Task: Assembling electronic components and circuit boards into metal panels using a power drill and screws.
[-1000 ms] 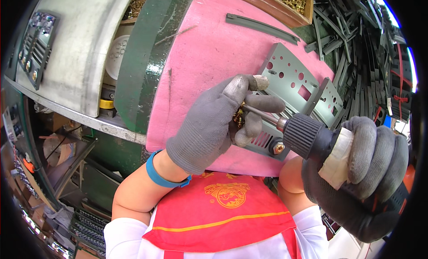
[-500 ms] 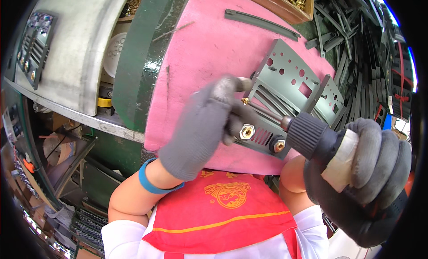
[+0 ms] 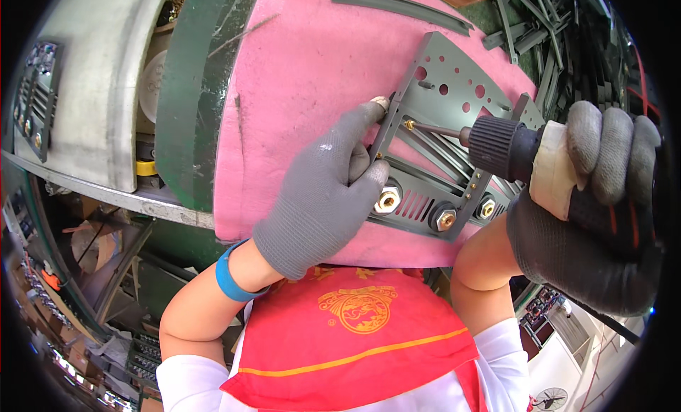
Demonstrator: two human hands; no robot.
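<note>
I see the left hand [image 3: 323,196] in grey glove, fingers spread wide, pressing the grey metal bracket [image 3: 443,139] flat on the pink pad [image 3: 305,86] | right hand [image 3: 589,206] closed tight around the electric screwdriver [image 3: 528,153], its bit on a brass screw [image 3: 409,123] at the bracket's left edge | three brass nuts [image 3: 386,199] along lower edge

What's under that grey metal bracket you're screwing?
The metal bracket lies on a pink foam pad, which shows all round it. The left hand covers its left edge; whatever is beneath the pad is hidden.
</note>
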